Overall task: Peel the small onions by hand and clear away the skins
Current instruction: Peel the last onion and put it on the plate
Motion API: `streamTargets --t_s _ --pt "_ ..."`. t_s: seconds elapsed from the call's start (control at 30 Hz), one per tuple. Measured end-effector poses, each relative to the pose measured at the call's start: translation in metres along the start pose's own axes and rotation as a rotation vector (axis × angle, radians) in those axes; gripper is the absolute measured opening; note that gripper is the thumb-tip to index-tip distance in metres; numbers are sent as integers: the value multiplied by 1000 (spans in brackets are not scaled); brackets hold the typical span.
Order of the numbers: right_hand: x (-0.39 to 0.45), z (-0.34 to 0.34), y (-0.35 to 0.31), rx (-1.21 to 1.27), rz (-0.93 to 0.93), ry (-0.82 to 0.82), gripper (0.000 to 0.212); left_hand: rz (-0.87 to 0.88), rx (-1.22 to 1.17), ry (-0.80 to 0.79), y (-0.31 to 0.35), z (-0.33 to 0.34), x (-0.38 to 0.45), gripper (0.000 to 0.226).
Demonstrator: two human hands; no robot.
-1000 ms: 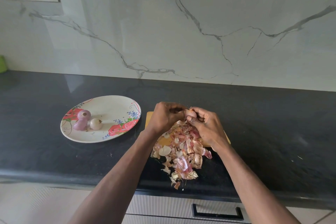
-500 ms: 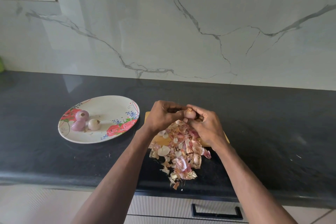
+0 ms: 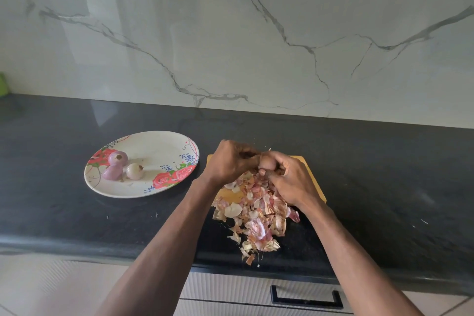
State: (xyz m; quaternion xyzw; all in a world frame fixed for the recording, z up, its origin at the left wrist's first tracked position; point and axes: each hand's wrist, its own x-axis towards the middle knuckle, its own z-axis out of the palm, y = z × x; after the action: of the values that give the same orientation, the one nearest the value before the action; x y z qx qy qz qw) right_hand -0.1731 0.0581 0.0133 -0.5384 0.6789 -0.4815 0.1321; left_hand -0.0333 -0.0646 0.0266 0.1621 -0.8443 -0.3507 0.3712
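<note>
- The small onion (image 3: 265,161) is held up between both hands, just above the far end of the wooden cutting board (image 3: 306,161) on the dark table (image 3: 384,174).
- The left hand (image 3: 230,161) has its fingers curled onto the onion's left side, a closed grip on it; whether it pinches bulb or loose skin I cannot tell.
- The right hand (image 3: 292,182) closes its grip round the onion from the right and below, thumb against its near face.
- The bulb is mostly hidden, so its axis is unclear; a dry wisp at its top suggests one tip points up and away.
- It should handle as light, firm and rounded, slippery once bare; the papery skin is brittle and tears in flakes, best taken at a tip.
- The heap of peeled skins (image 3: 256,218) spills from the board toward the table's front edge, not yet cleared.
- Three peeled onions (image 3: 120,168) lie together on the floral plate (image 3: 154,141), to the left.
</note>
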Motion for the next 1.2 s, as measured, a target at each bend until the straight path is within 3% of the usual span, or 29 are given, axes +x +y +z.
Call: streamTargets --t_s 0.1,0.23,0.47,0.7,0.97,1.1,1.2 --pt "-1 0 -3 30 10 14 35 29 42 37 0 2 0 11" --pt "-1 -3 -4 62 24 46 34 66 66 52 -1 4 1 15" --pt "0 -2 -1 23 29 8 40 155 132 -23 -3 5 4 19" --pt "-3 -4 -8 5 12 48 21 175 313 -8 0 21 0 21" --pt "-2 0 -8 -5 -15 58 18 174 362 56 8 24 -3 27" --pt "-2 1 -9 -16 -21 66 20 171 384 90 11 24 -4 42" --pt "-2 2 -8 -18 -21 73 22 152 407 89 12 26 -4 26"
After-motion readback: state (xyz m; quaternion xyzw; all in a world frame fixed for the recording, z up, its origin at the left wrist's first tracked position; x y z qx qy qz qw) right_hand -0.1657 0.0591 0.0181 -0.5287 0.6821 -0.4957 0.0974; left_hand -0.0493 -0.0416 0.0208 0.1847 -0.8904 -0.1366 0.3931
